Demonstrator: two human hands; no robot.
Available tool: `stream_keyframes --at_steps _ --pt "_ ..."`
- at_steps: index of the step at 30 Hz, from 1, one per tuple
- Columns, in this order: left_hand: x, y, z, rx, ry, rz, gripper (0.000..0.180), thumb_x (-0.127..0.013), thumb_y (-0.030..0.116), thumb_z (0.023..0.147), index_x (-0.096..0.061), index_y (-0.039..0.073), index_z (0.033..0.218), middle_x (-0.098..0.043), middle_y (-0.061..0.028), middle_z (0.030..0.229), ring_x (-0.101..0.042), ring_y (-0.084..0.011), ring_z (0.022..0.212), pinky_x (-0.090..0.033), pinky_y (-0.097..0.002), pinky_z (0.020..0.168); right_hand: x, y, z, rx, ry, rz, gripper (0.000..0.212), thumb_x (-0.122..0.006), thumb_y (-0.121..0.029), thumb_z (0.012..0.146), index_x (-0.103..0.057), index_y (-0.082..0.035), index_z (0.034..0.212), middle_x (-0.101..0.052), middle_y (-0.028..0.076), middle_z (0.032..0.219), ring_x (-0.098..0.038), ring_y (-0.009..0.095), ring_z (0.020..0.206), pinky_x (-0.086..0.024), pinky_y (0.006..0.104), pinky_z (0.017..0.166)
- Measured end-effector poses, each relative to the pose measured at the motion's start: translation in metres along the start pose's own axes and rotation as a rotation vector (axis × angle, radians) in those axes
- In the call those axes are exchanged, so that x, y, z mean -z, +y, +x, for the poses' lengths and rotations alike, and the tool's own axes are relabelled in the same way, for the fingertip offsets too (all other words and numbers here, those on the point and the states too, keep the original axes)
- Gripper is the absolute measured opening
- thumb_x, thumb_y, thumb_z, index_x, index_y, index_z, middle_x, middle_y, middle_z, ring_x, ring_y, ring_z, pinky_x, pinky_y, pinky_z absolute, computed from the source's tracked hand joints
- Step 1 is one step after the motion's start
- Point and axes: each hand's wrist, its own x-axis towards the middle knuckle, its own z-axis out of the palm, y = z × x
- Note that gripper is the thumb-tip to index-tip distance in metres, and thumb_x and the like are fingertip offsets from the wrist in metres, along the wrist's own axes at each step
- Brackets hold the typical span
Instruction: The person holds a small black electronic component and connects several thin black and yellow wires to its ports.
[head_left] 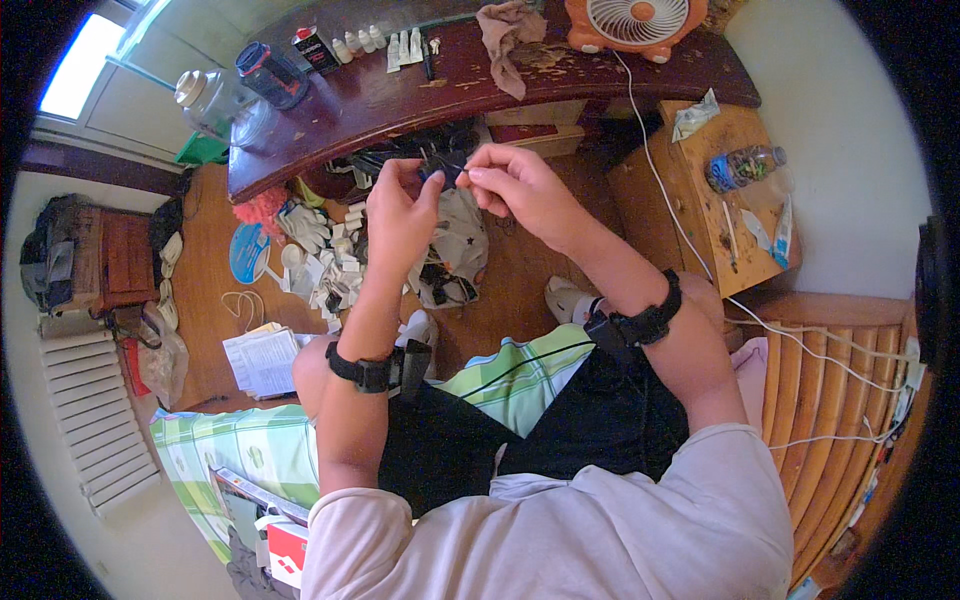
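Observation:
Both hands are raised in front of the dark red desk's near edge, close together. My left hand [402, 215] has thumb and fingers closed on a small dark object [436, 166], whose kind is too small to make out. Just right of it, my right hand [525, 192] holds thumb and forefinger pinched at the object's right side. Whatever lies between those fingertips is too tiny to name. Behind the fingers, dark clutter under the desk blends with the object and hides its outline.
The desk [380, 112] carries jars, small bottles, tubes, a cloth [510, 45] and an orange fan [640, 22]. Its white cord runs down the right side past a wooden stand [715, 190] with a bottle [745, 168]. White packets [340, 270] and papers [262, 360] cover the floor at left.

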Motion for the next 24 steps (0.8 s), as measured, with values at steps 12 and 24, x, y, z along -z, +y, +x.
stream_keyframes --at_steps 12,24 --pt "0.006 -0.008 0.007 0.436 -0.126 -0.982 0.023 -0.062 0.016 0.084 -0.053 -0.001 0.098 -0.060 -0.0059 0.086 -0.060 -0.0146 0.075 -0.048 -0.0240 0.067 -0.009 0.032 0.000 -0.180 0.033 -0.048 0.026 -0.049 -0.025 0.092 -0.056 -0.001 0.082 -0.046 -0.003 0.062 -0.041 0.006 0.054 -0.034 0.0212 0.051" --pt "0.014 -0.012 0.009 0.386 -0.427 -1.050 0.026 -0.056 0.015 0.089 -0.056 -0.002 0.108 -0.061 -0.0021 0.087 -0.057 -0.0085 0.068 -0.049 -0.0205 0.063 0.021 0.049 0.014 -0.341 0.188 0.283 0.027 -0.057 -0.034 0.087 -0.056 -0.008 0.079 -0.046 -0.004 0.064 -0.045 0.007 0.059 -0.039 0.0213 0.058"
